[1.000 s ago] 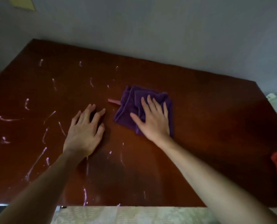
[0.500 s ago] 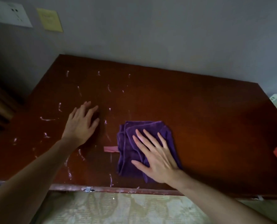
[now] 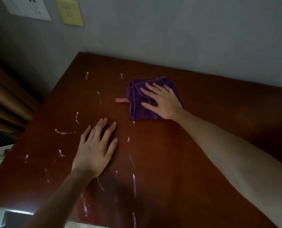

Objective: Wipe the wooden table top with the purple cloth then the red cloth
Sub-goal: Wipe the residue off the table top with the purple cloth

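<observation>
The folded purple cloth (image 3: pixel 137 102) lies on the dark red-brown wooden table top (image 3: pixel 194 145), toward its far side. My right hand (image 3: pixel 161 101) presses flat on the cloth, fingers spread and pointing left. A pink tag (image 3: pixel 121 100) sticks out from the cloth's left edge. My left hand (image 3: pixel 95 148) rests flat on the bare wood nearer to me, fingers apart, holding nothing. Several whitish-pink smears (image 3: pixel 63 132) streak the left and near parts of the table. The red cloth is out of view.
A grey wall (image 3: pixel 170 30) runs behind the table, with a white socket plate (image 3: pixel 26 7) and a yellow plate (image 3: pixel 70 12) on it. Brown curtain folds (image 3: pixel 3 99) hang to the left of the table.
My right hand has slid the purple cloth from near the front edge away to the far side of the table. The view has swung left, and the red cloth has left the frame.
</observation>
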